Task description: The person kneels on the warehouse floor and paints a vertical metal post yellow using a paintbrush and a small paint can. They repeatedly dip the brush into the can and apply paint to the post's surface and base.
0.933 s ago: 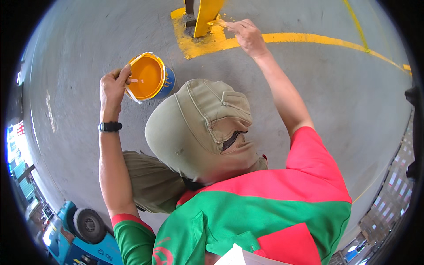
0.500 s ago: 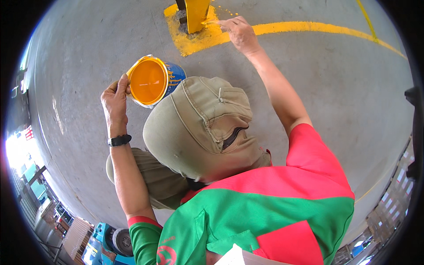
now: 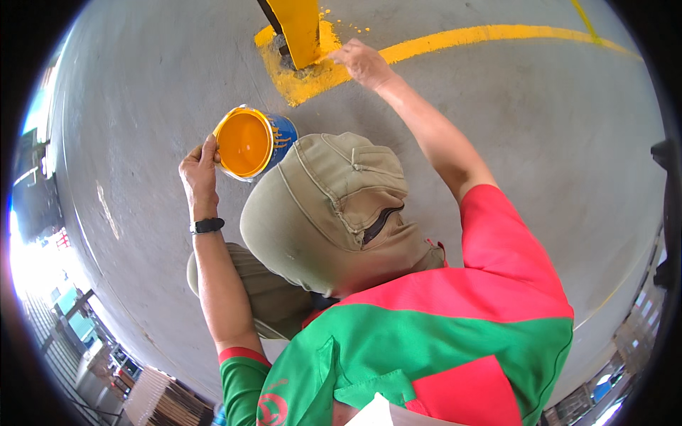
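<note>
A blue paint can [image 3: 285, 135] with drips down its side is tilted so its opening shows, and yellow paint [image 3: 244, 145] lies inside. My left hand [image 3: 199, 174] grips the can's rim at its left side. Ahead, my right hand [image 3: 364, 65] is closed around a thin paintbrush [image 3: 333, 56], mostly hidden by the fingers. Its tip is near the foot of a yellow post [image 3: 298, 32]. Around that foot, the floor carries a yellow painted patch [image 3: 295, 89] with a rough grey spot beside the post.
A yellow floor line [image 3: 462, 35] runs right from the patch, and paint drops [image 3: 359, 29] dot the floor beyond it. My bent knee [image 3: 320, 206] is just right of the can. Stacked brown material [image 3: 163, 401] stands at the lower left.
My right hand has shifted left and slightly down in the picture, closer to the post's foot. The view has turned a little; my left hand still holds the can.
</note>
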Demonstrator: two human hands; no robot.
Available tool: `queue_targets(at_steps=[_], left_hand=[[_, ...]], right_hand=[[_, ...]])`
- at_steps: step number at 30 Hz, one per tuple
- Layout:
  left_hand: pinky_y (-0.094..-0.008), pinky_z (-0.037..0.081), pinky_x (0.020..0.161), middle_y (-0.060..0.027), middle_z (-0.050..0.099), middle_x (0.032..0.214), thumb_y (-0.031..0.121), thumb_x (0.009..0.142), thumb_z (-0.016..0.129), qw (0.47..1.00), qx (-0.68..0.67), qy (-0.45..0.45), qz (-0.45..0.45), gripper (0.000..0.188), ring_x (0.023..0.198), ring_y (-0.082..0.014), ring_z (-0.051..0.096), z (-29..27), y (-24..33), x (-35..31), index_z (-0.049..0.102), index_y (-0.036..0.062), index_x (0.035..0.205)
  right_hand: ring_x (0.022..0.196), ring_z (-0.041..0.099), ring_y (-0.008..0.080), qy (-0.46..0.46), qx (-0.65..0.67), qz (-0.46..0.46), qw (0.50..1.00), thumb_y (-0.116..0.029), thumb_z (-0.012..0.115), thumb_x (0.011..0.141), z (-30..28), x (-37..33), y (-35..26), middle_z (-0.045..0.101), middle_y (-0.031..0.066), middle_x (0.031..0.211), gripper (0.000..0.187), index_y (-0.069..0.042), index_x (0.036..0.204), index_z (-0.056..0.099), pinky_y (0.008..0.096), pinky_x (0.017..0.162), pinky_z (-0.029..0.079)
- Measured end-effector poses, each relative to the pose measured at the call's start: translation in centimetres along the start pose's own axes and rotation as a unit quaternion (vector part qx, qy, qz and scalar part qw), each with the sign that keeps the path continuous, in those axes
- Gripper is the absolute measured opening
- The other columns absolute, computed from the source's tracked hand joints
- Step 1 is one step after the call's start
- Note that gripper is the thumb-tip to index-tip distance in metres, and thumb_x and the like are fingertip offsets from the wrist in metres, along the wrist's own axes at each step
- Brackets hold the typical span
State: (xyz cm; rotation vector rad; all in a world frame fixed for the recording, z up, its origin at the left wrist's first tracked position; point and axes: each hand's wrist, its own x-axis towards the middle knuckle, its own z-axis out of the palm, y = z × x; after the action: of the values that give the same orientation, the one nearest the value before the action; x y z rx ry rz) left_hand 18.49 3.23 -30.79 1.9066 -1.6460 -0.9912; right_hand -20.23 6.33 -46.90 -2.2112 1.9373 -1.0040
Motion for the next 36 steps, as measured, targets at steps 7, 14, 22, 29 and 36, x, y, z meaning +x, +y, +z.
queue_targets(at_steps=[7,14,22,29,36], left_hand=[[-0.0298,0.046,0.071,-0.0019,0.066,0.073,0.036,0.095,0.075,1.000,-0.007,-0.007,0.014,0.039,0.070,-0.0109,0.056,-0.3,-0.3,-0.6,0.078,-0.0030,0.096],[-0.0274,0.043,0.067,-0.0011,0.065,0.073,0.036,0.096,0.076,0.999,-0.031,-0.027,0.017,0.039,0.069,-0.0097,0.054,-0.4,-1.0,0.1,0.077,-0.0027,0.097],[-0.0282,0.041,0.063,-0.0003,0.064,0.073,0.035,0.096,0.075,0.999,-0.029,-0.024,0.023,0.038,0.067,-0.0089,0.051,0.3,0.6,-0.4,0.077,-0.0026,0.093],[-0.0316,0.049,0.063,-0.0070,0.069,0.071,0.041,0.092,0.071,0.996,0.066,0.004,0.065,0.048,0.065,-0.0146,0.060,0.9,2.0,0.3,0.078,-0.0066,0.095],[-0.0333,0.056,0.067,-0.0120,0.075,0.077,0.043,0.092,0.068,0.994,0.028,0.021,0.105,0.047,0.068,-0.0204,0.071,2.4,3.3,0.5,0.080,-0.0020,0.098]], right_hand=[[0.096,0.069,0.0223,0.223,0.020,-0.022,0.974,0.002,0.066,0.087,-10.0,-0.1,-1.3,0.077,0.0006,0.102,0.039,-0.018,0.120,0.073,0.0338,0.085,0.062],[0.098,0.067,0.0190,0.064,0.022,0.024,0.997,-0.005,0.065,0.091,-3.6,-1.8,-1.9,0.076,-0.0012,0.102,0.035,-0.019,0.122,0.072,0.0327,0.088,0.060],[0.093,0.067,0.0211,0.303,0.004,-0.023,0.953,-0.010,0.072,0.090,-8.5,-0.7,-2.9,0.074,0.0014,0.094,0.028,-0.014,0.118,0.073,0.0337,0.080,0.059],[0.084,0.066,0.0228,0.061,0.212,-0.042,0.975,-0.011,0.078,0.088,-13.4,2.9,-11.4,0.073,0.0078,0.088,0.023,-0.013,0.111,0.076,0.0359,0.071,0.054],[0.088,0.066,0.0282,-0.223,0.029,-0.244,0.943,-0.021,0.068,0.094,-4.3,9.0,-16.8,0.071,0.0079,0.087,0.013,-0.014,0.101,0.077,0.0396,0.081,0.056]])
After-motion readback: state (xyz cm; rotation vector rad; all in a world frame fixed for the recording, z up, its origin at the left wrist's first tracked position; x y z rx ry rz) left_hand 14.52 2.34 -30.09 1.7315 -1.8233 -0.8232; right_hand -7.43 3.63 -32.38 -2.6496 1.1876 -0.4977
